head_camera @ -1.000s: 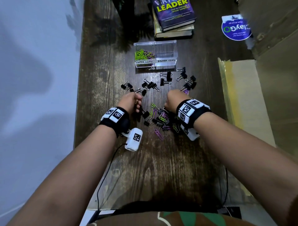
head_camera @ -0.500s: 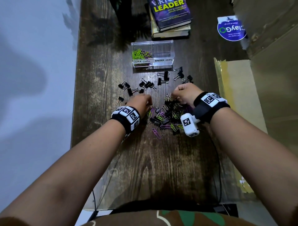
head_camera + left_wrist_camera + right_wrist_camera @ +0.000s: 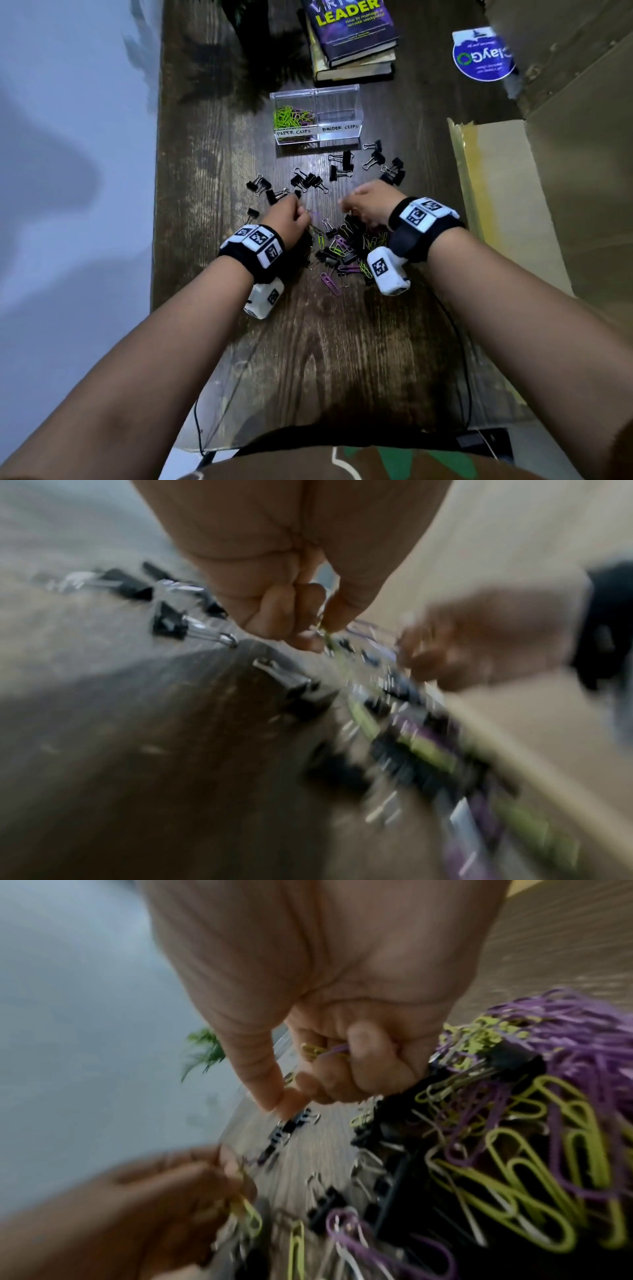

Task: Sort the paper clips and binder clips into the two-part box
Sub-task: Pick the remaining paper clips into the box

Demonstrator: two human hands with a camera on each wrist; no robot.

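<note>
The clear two-part box (image 3: 342, 102) stands beyond the clips; its left part, labelled paper clips, holds green and purple paper clips (image 3: 291, 118), and the part labelled binder clips looks empty. A mixed pile of clips (image 3: 346, 246) lies between my wrists. My left hand (image 3: 301, 214) is at the pile's left edge, fingers curled, pinching a green paper clip (image 3: 327, 638). My right hand (image 3: 346, 205) hovers over the pile's far side, its curled fingers gripping a yellow and a purple paper clip (image 3: 322, 1050), thumb against forefinger.
Black binder clips (image 3: 342, 168) lie scattered between the box and my hands. Stacked books (image 3: 352, 44) sit behind the box. A cardboard flap (image 3: 507, 205) borders the dark wooden table (image 3: 308, 359) on the right. A round blue sticker (image 3: 483, 56) is at the far right.
Both hands rose from the pile's near side to its far side. The right hand drifted left toward the left hand, and its wrist turned so the camera block faces inward.
</note>
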